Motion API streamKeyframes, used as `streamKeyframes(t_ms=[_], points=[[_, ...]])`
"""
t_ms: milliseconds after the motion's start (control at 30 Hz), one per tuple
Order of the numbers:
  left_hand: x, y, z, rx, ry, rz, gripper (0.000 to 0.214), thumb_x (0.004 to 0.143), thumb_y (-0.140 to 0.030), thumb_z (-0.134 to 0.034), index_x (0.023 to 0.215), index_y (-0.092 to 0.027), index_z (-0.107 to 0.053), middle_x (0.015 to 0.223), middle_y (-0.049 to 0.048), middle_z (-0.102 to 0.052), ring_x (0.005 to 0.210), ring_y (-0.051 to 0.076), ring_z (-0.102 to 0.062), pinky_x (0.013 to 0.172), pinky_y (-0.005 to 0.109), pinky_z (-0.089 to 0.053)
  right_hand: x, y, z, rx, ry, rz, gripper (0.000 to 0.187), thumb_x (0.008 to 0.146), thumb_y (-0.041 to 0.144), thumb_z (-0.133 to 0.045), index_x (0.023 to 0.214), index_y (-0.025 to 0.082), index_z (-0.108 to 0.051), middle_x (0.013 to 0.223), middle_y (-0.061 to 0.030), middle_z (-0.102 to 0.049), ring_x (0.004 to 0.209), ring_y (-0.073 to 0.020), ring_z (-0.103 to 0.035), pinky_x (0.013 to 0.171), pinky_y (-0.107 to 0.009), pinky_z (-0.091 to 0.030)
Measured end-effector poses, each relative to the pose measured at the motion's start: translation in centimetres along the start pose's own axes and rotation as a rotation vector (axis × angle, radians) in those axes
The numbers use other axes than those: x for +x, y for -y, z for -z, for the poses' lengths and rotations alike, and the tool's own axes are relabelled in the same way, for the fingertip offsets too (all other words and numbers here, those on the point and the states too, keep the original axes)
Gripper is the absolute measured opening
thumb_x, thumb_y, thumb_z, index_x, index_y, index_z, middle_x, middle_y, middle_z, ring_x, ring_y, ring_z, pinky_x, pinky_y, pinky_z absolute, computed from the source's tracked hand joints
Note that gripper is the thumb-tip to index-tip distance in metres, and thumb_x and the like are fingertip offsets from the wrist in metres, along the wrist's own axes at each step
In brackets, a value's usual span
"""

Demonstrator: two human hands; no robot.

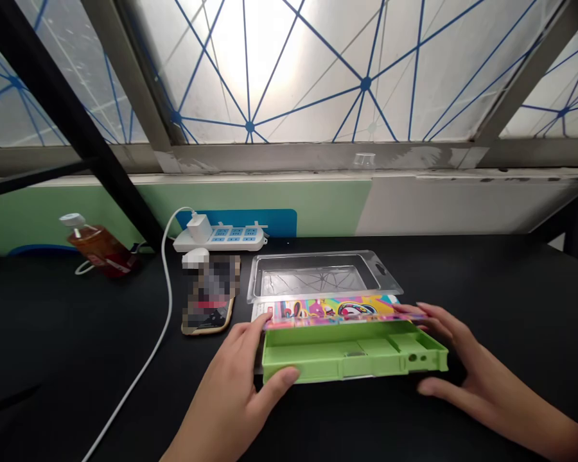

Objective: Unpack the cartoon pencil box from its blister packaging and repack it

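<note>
A green plastic pencil case (351,359) lies open on the black table, its colourful printed lid (340,310) folded back behind it. My left hand (236,385) grips the case's left end, thumb on the front wall and fingers at the lid's left edge. At the right end, my right hand (455,359) holds the case, with fingers along the lid's edge and the thumb under the front corner. The tray's compartments look empty.
A clear plastic blister pack (318,274) lies just behind the case. A phone (209,301) sits left of it. A white power strip (221,239) with a cable (149,353) stands at the wall. A bottle of brown drink (101,249) lies at the left.
</note>
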State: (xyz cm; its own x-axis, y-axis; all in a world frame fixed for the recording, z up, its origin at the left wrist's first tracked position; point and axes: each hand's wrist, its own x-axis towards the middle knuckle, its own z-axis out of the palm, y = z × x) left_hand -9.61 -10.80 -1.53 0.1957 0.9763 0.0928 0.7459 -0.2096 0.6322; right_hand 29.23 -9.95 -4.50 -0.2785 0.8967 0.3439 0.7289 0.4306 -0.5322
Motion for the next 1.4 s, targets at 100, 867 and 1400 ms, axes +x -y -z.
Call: streamKeyframes(t_ms=[100, 867, 1400], points=[[0.2, 0.2, 0.0, 0.006, -0.004, -0.015, 0.057, 0.098, -0.057, -0.046, 0.143, -0.022, -0.052, 0.135, 0.0144, -0.060, 0.122, 0.032, -0.060, 0.097, 0.045, -0.054, -0.5, 0.0, -0.5, -0.054, 0.017, 0.024, 0.068, 0.091, 0.038, -0.066, 0.152, 0.036, -0.036, 0.143, -0.0080, -0.061, 0.122, -0.0287, -0.065, 0.090, -0.035, -0.061], [0.8, 0.9, -1.5, 0.110, -0.036, -0.079, 0.076, 0.095, -0.051, -0.057, 0.158, -0.023, -0.026, 0.154, 0.0157, -0.046, 0.142, 0.035, -0.043, 0.113, 0.053, -0.039, 6.8, 8.3, -2.6, -0.437, 0.089, 0.216, 0.033, 0.101, 0.040, -0.050, 0.124, 0.020, -0.062, 0.117, -0.0131, -0.066, 0.107, -0.0303, -0.059, 0.091, -0.048, -0.045], [1.0, 0.9, -1.1, 0.040, -0.031, -0.082, 0.081, 0.093, -0.045, -0.061, 0.161, -0.026, -0.021, 0.150, 0.0148, -0.054, 0.132, 0.035, -0.056, 0.107, 0.051, -0.046, 9.3, 9.3, -5.1, -0.297, 0.003, 0.228, 0.021, 0.099, 0.038, -0.055, 0.104, 0.018, -0.061, 0.105, -0.0126, -0.061, 0.099, -0.0287, -0.055, 0.087, -0.046, -0.052]])
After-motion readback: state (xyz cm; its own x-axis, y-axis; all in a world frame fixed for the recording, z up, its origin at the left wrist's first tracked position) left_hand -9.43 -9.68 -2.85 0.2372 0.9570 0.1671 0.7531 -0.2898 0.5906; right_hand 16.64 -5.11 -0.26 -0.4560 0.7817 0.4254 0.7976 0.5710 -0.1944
